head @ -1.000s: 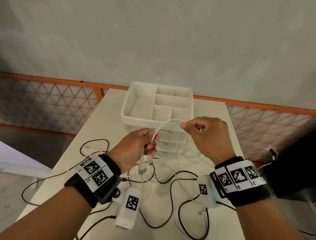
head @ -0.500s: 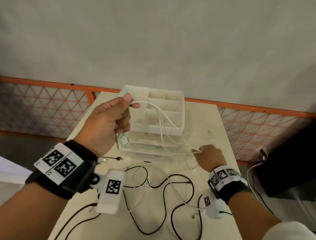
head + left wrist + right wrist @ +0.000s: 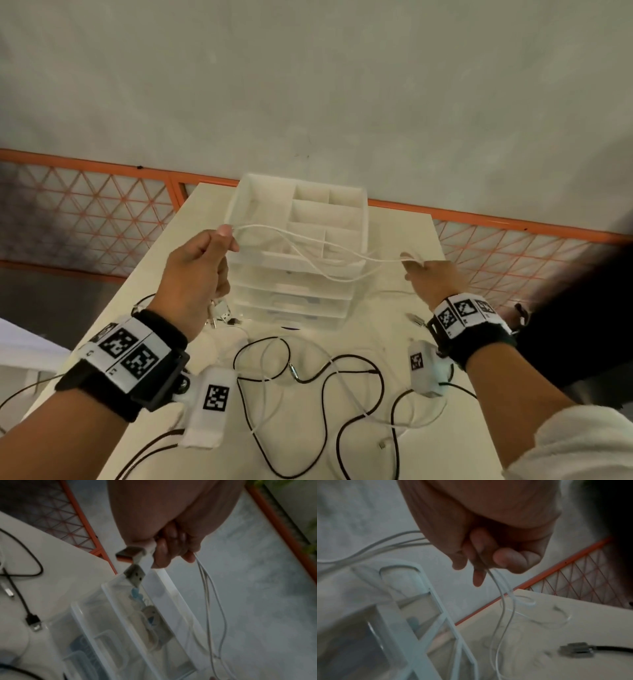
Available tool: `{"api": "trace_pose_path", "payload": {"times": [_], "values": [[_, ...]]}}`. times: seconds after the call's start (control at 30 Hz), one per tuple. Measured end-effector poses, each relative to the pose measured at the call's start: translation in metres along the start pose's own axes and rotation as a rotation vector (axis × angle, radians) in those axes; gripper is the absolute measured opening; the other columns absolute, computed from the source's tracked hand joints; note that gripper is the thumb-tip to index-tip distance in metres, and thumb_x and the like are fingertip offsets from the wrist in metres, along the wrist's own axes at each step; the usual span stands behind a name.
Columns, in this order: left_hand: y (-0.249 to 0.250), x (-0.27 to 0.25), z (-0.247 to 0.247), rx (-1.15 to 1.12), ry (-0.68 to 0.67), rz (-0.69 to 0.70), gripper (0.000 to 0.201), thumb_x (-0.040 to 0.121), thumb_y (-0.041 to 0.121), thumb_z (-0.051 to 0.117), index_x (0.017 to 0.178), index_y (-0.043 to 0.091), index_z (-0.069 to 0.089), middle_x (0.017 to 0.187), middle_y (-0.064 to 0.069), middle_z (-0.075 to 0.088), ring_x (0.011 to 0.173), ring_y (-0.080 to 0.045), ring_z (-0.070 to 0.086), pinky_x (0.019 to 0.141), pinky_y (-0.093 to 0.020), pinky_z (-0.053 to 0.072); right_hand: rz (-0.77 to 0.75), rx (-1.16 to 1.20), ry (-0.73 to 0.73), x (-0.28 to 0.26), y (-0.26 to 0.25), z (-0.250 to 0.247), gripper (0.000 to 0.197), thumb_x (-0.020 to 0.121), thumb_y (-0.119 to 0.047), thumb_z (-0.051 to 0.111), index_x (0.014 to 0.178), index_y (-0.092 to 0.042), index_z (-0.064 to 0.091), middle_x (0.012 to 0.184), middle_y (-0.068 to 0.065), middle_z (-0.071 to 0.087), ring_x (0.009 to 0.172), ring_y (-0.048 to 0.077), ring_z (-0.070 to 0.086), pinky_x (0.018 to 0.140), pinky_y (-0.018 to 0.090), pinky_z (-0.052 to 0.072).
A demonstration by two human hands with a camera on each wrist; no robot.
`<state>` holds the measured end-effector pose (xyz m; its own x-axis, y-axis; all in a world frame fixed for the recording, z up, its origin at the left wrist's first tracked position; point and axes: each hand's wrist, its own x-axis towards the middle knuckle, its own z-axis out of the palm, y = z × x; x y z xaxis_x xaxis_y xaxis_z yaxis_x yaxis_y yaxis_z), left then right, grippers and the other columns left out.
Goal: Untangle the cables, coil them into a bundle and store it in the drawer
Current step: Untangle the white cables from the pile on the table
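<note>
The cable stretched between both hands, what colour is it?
White cable; clearest in the head view.

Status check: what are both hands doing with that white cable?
Left hand pinches white cable. Right hand holds its other stretch. Black cables loose on table; drawers shut.

Thin white cables [image 3: 310, 255] sag in air before the clear drawer unit [image 3: 301, 270]; black cables [image 3: 329, 377] sprawl on the table

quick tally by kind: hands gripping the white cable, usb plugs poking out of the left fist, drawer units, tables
hands on the white cable: 2, left hand and right hand
usb plugs: 2
drawer unit: 1
table: 1
total: 6
</note>
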<state>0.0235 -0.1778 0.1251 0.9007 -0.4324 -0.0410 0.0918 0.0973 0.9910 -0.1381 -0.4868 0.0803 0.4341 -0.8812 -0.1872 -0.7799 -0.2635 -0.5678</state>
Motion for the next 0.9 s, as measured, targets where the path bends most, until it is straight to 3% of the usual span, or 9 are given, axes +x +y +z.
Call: {"api": "trace_pose_path", "payload": {"times": [0.1,0.2,0.3,0.4,0.5,0.63,0.7,0.77,0.9], "values": [[-0.008,-0.003,-0.001,0.133,-0.151,-0.062,0.032,0.099,0.032,0.053,0.079,0.008,0.060,0.048,0.007,0.027,0.043,-0.011,0.019,0.041,-0.021,0.022,0.045,0.340,0.030,0.006,-0.010,-0.003,0.033,0.092,-0.044,0.060,0.086,-0.014,0.072,0.070,0.010,0.072,0.051,0.025,0.059,0.058,0.039,0.057],[-0.016,-0.006,0.000,0.312,-0.286,-0.141,0.032,0.098,0.029,0.055,0.081,0.003,0.063,0.052,0.003,0.031,0.046,-0.013,0.023,0.041,-0.022,0.025,-0.147,0.594,0.055,0.011,-0.028,-0.017,0.005,0.084,-0.027,0.063,0.083,-0.023,0.066,0.083,0.004,0.072,0.059,0.027,0.061,0.063,0.044,0.058],[-0.022,-0.008,0.001,0.380,-0.368,-0.170,0.032,0.099,0.027,0.055,0.084,0.001,0.067,0.053,0.003,0.037,0.048,-0.013,0.028,0.044,-0.023,0.027,-0.246,0.759,-0.045,0.014,-0.025,-0.017,0.021,0.073,-0.016,0.055,0.090,-0.026,0.063,0.103,0.004,0.067,0.068,0.024,0.065,0.059,0.033,0.047],[-0.025,-0.011,0.001,0.357,-0.378,-0.198,0.031,0.099,0.028,0.056,0.086,0.003,0.070,0.053,0.006,0.031,0.053,-0.014,0.021,0.048,-0.025,0.021,-0.245,0.482,-0.170,0.013,0.003,-0.003,0.061,0.088,0.007,0.054,0.130,-0.037,0.053,0.126,-0.004,0.061,0.079,0.015,0.071,0.065,0.036,0.053],[-0.030,-0.014,0.003,0.379,-0.362,-0.187,0.032,0.099,0.031,0.056,0.085,0.006,0.071,0.052,0.008,0.029,0.055,-0.017,0.018,0.049,-0.026,0.019,-0.198,0.198,-0.191,0.000,0.020,0.004,0.071,0.091,-0.002,0.057,0.149,-0.037,0.038,0.107,0.001,0.070,0.078,0.022,0.073,0.062,0.029,0.052],[-0.031,-0.021,0.017,0.361,-0.409,-0.211,0.039,0.102,0.035,0.047,0.086,0.008,0.072,0.051,0.010,0.032,0.050,-0.013,0.020,0.048,-0.026,0.018,-0.353,0.305,-0.156,-0.058,-0.003,0.002,0.043,0.088,-0.022,0.071,0.129,-0.031,0.060,0.055,-0.002,0.055,0.060,0.016,0.058,0.063,0.025,0.048],[-0.027,-0.027,0.028,0.356,-0.494,-0.174,0.038,0.103,0.030,0.045,0.088,0.008,0.073,0.054,0.007,0.033,0.053,-0.014,0.023,0.052,-0.028,0.020,-0.421,0.370,-0.367,-0.098,-0.021,0.009,0.056,0.085,-0.035,0.077,0.130,-0.040,0.045,0.053,-0.002,0.053,0.057,0.013,0.055,0.058,0.022,0.045],[-0.020,-0.035,0.037,0.392,-0.580,-0.086,0.036,0.103,0.026,0.045,0.089,0.010,0.074,0.057,0.004,0.035,0.056,-0.015,0.028,0.054,-0.025,0.026,-0.415,0.368,-0.394,-0.119,-0.025,0.022,0.073,0.081,-0.043,0.078,0.135,-0.048,0.030,0.054,-0.001,0.058,0.054,0.012,0.056,0.054,0.024,0.045],[-0.008,-0.045,0.035,0.356,-0.655,0.039,0.031,0.103,0.019,0.046,0.098,0.004,0.073,0.056,0.007,0.040,0.053,-0.007,0.035,0.055,-0.013,0.032,-0.408,0.396,-0.243,-0.131,-0.012,0.030,0.030,0.086,-0.037,0.075,0.112,-0.038,0.060,0.049,-0.001,0.056,0.047,0.016,0.054,0.051,0.026,0.046]]}}
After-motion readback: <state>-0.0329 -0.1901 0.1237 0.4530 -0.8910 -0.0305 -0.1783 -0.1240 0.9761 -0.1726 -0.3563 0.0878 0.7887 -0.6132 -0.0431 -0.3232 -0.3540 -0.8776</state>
